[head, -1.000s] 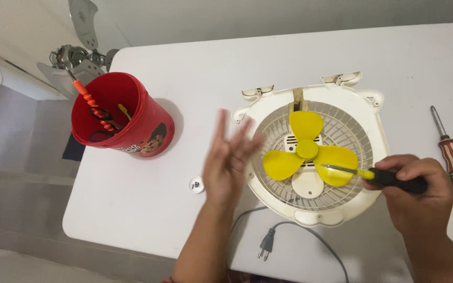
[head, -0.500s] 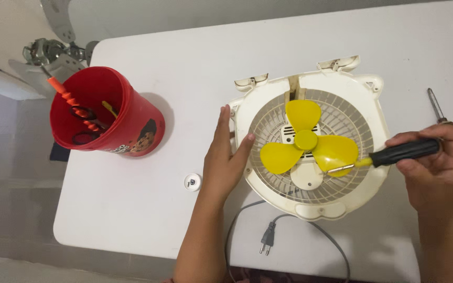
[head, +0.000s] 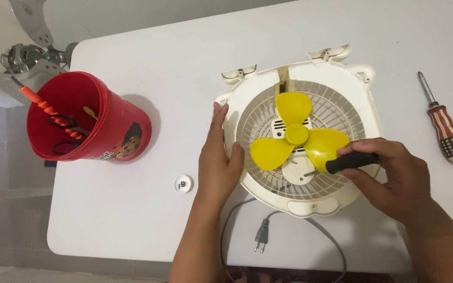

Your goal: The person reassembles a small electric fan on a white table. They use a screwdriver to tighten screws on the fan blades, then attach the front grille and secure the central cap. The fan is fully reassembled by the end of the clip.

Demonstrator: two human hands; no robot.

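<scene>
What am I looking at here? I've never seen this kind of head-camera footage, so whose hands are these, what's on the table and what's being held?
There is no machine here: one camera worn on a person's head looks down at their own two bare hands over a white table.

The left hand lies flat against the left rim of a cream fan housing, which lies face up with a yellow three-blade propeller inside.

The right hand grips a black-handled screwdriver, its tip down by the fan's centre.

Also on the table: a red bucket with scissors and tools, a small white cap, a second screwdriver with a striped handle, and the fan's grey cord and plug.
</scene>
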